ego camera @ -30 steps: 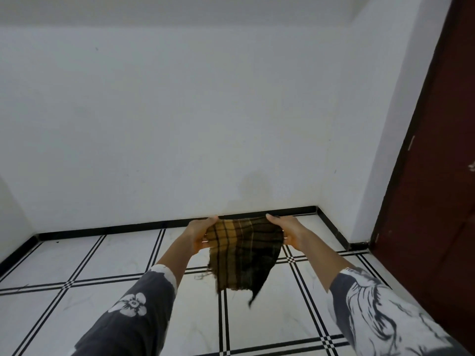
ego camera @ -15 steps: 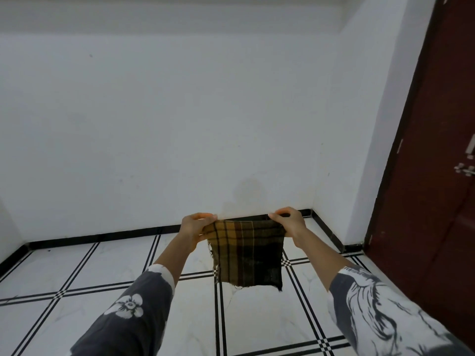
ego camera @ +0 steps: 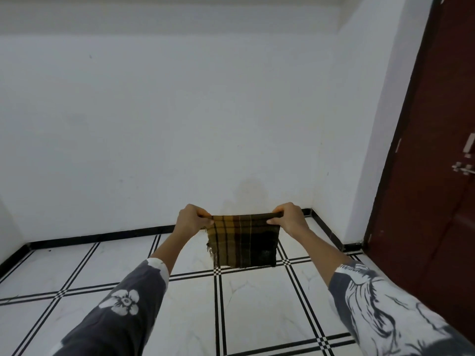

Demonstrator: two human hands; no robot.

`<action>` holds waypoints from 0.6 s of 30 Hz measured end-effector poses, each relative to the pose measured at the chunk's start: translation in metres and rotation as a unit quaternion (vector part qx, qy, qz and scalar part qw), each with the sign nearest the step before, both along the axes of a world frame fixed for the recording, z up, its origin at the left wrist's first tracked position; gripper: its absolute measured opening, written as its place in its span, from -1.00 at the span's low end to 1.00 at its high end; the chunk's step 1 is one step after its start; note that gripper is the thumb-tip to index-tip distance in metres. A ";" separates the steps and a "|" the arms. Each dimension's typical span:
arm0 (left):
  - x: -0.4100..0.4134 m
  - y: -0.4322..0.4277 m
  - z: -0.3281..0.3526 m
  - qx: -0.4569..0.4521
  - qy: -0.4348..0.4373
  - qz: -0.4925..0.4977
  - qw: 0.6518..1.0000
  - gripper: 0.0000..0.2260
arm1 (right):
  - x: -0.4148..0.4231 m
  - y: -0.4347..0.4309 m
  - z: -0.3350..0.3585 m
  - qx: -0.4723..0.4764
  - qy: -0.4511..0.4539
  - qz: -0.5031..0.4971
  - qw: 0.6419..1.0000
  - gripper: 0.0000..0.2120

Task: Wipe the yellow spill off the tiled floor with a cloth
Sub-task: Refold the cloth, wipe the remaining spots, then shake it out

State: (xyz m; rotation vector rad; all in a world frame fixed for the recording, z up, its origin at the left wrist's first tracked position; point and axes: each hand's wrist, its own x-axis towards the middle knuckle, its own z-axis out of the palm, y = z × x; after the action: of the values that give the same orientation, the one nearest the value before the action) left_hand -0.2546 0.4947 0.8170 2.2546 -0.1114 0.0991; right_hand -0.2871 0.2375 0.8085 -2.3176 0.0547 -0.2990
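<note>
A yellow and black plaid cloth (ego camera: 244, 242) hangs flat in the air in front of me, stretched between both hands. My left hand (ego camera: 191, 222) pinches its upper left corner. My right hand (ego camera: 288, 219) pinches its upper right corner. Below lies the white tiled floor (ego camera: 257, 304) with black double lines. No yellow spill shows on the tiles in view; the patch of floor behind the cloth is hidden.
A white wall (ego camera: 180, 124) with a black skirting strip (ego camera: 102, 237) stands just ahead, with a faint stain above the cloth. A dark red door (ego camera: 437, 176) with a metal latch (ego camera: 465, 168) closes off the right side.
The cloth, drooping to a point a second ago, now hangs as a flat square. Both hands have raised it, and my view has tilted up.
</note>
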 end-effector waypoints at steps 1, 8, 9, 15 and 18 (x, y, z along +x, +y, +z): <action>-0.001 0.001 0.003 -0.003 -0.003 -0.003 1.000 -0.88 | -0.001 -0.002 0.001 -0.005 -0.007 -0.007 1.000 -0.85; -0.007 0.017 0.020 -0.119 0.095 -0.106 0.983 -0.78 | -0.017 -0.018 0.018 0.142 0.104 0.104 0.979 -0.77; -0.006 0.019 0.027 -0.175 0.090 -0.121 0.973 -0.77 | -0.019 -0.018 0.028 0.177 0.097 0.112 0.973 -0.80; -0.028 -0.009 -0.016 -0.376 0.307 -0.084 0.870 -0.30 | -0.022 0.002 -0.021 0.393 0.328 0.075 0.856 -0.17; -0.053 -0.007 -0.064 -0.357 0.423 -0.056 0.831 -0.16 | -0.050 0.009 -0.080 0.407 0.416 0.077 0.810 -0.18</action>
State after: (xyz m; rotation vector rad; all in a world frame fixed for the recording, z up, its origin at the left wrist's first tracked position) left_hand -0.3074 0.4874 0.7531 1.3633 0.2392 -0.7940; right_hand -0.3376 0.2465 0.7281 -1.4103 0.3530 0.7223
